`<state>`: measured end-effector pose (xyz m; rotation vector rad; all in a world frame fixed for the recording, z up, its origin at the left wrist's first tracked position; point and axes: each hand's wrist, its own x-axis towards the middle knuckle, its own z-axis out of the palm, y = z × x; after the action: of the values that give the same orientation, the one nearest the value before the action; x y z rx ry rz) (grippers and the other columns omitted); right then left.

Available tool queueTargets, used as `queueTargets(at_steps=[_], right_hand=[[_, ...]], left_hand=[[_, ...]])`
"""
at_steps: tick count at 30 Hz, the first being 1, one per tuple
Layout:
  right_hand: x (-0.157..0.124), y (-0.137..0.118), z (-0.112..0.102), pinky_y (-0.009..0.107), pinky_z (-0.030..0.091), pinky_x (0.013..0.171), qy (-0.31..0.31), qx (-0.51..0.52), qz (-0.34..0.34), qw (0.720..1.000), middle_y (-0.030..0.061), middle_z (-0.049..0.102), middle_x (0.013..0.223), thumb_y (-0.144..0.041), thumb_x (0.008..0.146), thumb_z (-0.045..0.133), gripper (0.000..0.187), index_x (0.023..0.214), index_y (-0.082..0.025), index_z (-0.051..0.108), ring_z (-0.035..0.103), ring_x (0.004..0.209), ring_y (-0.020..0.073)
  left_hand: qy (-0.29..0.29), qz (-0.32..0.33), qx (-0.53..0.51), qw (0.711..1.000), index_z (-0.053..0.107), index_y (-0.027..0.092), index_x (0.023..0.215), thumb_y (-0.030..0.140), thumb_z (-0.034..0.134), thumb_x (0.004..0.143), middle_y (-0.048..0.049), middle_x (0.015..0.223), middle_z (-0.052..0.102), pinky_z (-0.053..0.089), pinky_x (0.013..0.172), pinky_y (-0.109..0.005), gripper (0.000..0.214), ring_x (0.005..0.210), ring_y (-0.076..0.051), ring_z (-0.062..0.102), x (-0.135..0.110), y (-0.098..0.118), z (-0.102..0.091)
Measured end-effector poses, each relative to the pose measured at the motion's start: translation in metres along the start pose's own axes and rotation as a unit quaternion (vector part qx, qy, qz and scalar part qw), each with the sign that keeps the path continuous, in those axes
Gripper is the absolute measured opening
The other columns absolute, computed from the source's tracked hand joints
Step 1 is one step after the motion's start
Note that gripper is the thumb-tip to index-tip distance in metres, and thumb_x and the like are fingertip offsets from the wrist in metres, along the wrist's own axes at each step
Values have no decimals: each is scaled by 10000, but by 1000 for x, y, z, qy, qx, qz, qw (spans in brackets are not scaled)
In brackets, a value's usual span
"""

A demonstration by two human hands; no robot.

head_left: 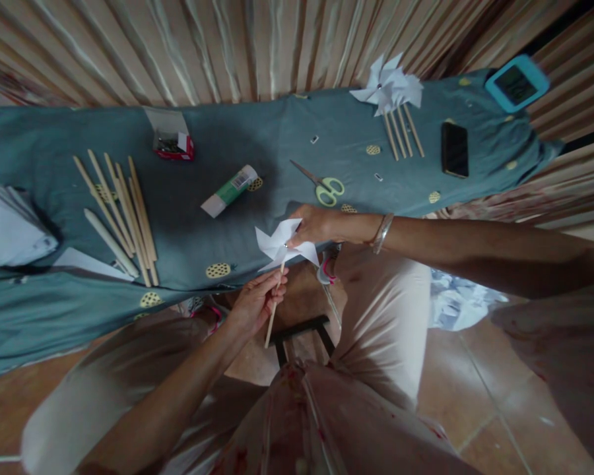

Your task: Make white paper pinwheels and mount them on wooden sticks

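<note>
A white paper pinwheel on a thin wooden stick is between my hands, over the front edge of the cloth. My left hand is closed round the stick just below the paper blades. At the pinwheel's middle, my right hand presses its thumb close to a small shiny pin, its fingers behind the blades and partly hidden. Scissors with green handles lie just beyond my right hand. A glue stick rests on the cloth further left.
Several wooden sticks, a white marker-like rod and stacked white paper lie left. Behind stands an open box of small metal pieces. Finished-looking pinwheels, a phone and a blue-framed timer lie right.
</note>
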<state>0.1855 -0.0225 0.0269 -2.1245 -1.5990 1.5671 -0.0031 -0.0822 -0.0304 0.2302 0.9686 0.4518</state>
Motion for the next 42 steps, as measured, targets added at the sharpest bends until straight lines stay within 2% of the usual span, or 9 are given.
queueTargets(at_steps=[9,15,22,26,33,42], right_hand=[[0,-3,0,204,509,632,3,-25,18,1000,52,739,873,-160,733,740,198,927,-141,706,659,787,154],[5,4,2,195,478,591,1,-33,-13,999,45,736,844,-179,737,732,158,887,-133,707,645,729,140],[3,10,1,226,484,601,-11,42,-15,999,69,742,878,-189,722,765,197,893,-118,697,632,667,128],[4,11,-1,226,463,558,-31,63,-11,997,59,736,829,-213,717,772,177,850,-127,693,610,626,124],[11,12,-2,202,459,547,-21,-12,-11,1000,56,733,819,-234,731,777,191,854,-122,685,628,681,132],[-6,-8,-6,192,402,507,-26,-3,20,999,-17,625,684,-157,747,760,203,916,-130,651,520,571,90]], left_hand=[[0,3,0,1000,745,65,785,140,850,623,-15,650,602,359,445,-130,207,500,-27,470,1,-2,0],[12,4,-1,1000,753,58,780,141,863,590,-18,633,611,364,432,-132,235,487,-31,482,1,-1,0],[8,12,-14,1000,753,52,743,152,895,517,-14,629,615,328,415,-111,284,481,-14,465,1,-2,0],[2,9,-17,1000,750,49,750,141,882,550,-7,617,594,332,425,-105,257,490,-13,461,2,-2,0],[1,5,-16,1000,735,55,761,106,832,642,-12,641,591,330,432,-104,161,507,-15,464,0,0,2],[13,11,-2,1000,744,53,755,102,828,648,-18,628,617,386,455,-123,144,498,-27,504,-1,0,3]])
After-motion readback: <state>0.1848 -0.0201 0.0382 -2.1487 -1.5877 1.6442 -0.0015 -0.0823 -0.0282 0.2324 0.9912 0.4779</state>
